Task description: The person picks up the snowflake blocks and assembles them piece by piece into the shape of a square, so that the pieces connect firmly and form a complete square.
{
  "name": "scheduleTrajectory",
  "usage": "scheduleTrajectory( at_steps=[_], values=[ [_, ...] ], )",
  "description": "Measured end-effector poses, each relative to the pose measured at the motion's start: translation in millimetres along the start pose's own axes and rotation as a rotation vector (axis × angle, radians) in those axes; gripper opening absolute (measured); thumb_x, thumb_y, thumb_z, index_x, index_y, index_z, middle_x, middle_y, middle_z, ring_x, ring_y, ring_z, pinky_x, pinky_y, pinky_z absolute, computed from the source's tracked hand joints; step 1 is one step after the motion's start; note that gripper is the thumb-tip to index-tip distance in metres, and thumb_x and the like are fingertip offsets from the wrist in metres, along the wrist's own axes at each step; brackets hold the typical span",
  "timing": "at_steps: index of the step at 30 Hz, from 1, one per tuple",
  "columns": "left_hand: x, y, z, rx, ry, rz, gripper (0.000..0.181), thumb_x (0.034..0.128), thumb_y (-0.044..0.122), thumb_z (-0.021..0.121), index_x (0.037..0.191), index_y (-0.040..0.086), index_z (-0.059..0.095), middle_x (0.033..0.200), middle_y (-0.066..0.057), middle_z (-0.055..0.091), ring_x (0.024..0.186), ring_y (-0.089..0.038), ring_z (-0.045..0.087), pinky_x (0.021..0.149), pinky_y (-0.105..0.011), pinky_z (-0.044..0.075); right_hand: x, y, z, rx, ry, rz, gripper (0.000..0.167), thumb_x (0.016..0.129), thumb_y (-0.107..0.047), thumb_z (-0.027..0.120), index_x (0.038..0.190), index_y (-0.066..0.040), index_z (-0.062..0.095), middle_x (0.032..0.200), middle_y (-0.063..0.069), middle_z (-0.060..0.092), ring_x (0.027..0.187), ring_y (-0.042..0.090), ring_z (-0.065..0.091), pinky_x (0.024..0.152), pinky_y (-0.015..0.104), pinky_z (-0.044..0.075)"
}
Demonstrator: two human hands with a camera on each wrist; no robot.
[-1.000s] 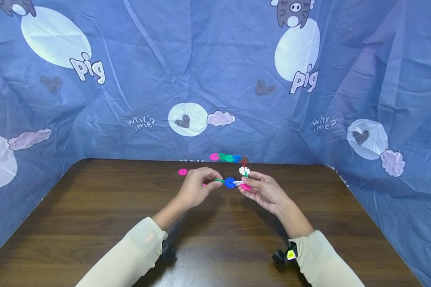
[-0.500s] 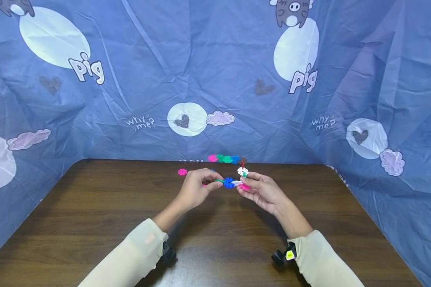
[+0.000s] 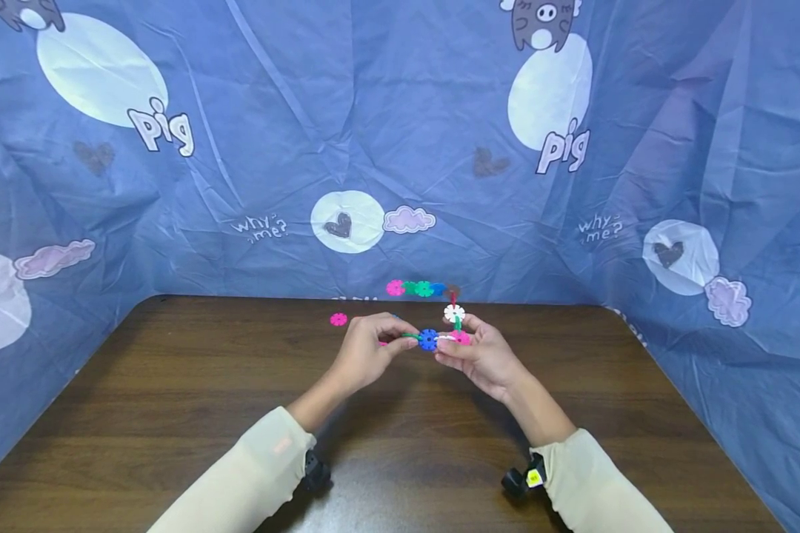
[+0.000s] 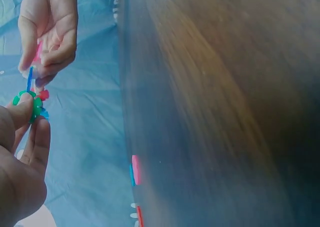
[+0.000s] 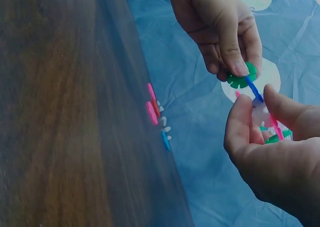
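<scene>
A chain of interlocked plastic snowflake discs is held up between both hands over the table. My left hand (image 3: 372,352) pinches the green disc (image 5: 242,77) at its near end, thumb against fingers. Slotted into that green disc is a blue disc (image 3: 428,340), which stands between the two hands. My right hand (image 3: 485,361) pinches the white disc (image 5: 260,115) beside the blue one, partly hiding it. Past it come a pink disc (image 3: 462,337), a green one, another white disc (image 3: 454,314), then red, brown, blue and green discs, up to a pink disc (image 3: 395,287) at the far end.
A loose pink disc (image 3: 338,319) lies on the brown wooden table (image 3: 400,459), left of the left hand. More loose discs, pink, red, white and blue (image 5: 165,140), lie near the table's far edge. A blue printed cloth (image 3: 400,148) hangs behind and around the table.
My right hand has shifted slightly left along the chain, from near the pink disc to the white disc by the blue one. The chain's far part has risen a little. The left hand keeps its pinch.
</scene>
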State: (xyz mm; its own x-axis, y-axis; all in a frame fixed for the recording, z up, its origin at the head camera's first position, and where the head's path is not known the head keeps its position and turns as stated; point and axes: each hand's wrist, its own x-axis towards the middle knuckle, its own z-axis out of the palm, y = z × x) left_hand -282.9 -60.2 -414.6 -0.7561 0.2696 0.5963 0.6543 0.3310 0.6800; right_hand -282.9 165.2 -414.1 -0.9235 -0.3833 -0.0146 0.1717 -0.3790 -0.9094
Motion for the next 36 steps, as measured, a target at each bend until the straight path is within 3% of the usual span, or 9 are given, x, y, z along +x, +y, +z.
scheduleTrajectory(
  at_steps=[11, 15, 25, 36],
  values=[
    [1.0, 3.1, 8.2, 0.002, -0.002, -0.047, 0.008, 0.0849, 0.006, 0.083, 0.092, 0.009, 0.082, 0.088, 0.000, 0.078, 0.078, -0.012, 0.071, 0.073, -0.026, 0.059, -2.3, 1.8, 6.6, 0.031, 0.031, -0.031, 0.038, 0.097, 0.017, 0.052, 0.127, 0.000, 0.037, 0.098, 0.011, 0.068, 0.088, 0.019, 0.071, 0.085, 0.034, 0.061],
    [0.9, 3.7, 8.6, 0.017, -0.013, -0.021, 0.009, 0.0843, 0.005, 0.083, 0.093, 0.007, 0.082, 0.087, -0.002, 0.078, 0.080, -0.018, 0.074, 0.074, -0.027, 0.060, -3.5, 0.5, 7.6, 0.042, 0.023, -0.021, 0.037, 0.096, 0.018, 0.053, 0.125, -0.001, 0.039, 0.100, 0.014, 0.065, 0.086, 0.020, 0.071, 0.084, 0.033, 0.061],
    [-3.0, 6.3, 5.9, 0.124, -0.030, 0.101, 0.012, 0.0837, -0.003, 0.081, 0.095, 0.003, 0.082, 0.090, -0.008, 0.078, 0.071, -0.011, 0.066, 0.061, -0.023, 0.053, -2.0, 3.6, 6.5, 0.015, 0.046, 0.011, 0.038, 0.093, 0.019, 0.057, 0.123, 0.000, 0.041, 0.098, 0.016, 0.064, 0.082, 0.022, 0.072, 0.081, 0.034, 0.062],
    [2.9, -0.7, 9.6, 0.089, -0.044, 0.073, 0.016, 0.0839, 0.000, 0.082, 0.100, 0.003, 0.081, 0.091, -0.006, 0.078, 0.075, -0.013, 0.070, 0.066, -0.023, 0.057, 0.3, 3.7, 3.3, 0.042, 0.070, 0.036, 0.038, 0.094, 0.019, 0.054, 0.124, 0.000, 0.042, 0.098, 0.016, 0.063, 0.083, 0.022, 0.071, 0.082, 0.033, 0.061]
  ],
)
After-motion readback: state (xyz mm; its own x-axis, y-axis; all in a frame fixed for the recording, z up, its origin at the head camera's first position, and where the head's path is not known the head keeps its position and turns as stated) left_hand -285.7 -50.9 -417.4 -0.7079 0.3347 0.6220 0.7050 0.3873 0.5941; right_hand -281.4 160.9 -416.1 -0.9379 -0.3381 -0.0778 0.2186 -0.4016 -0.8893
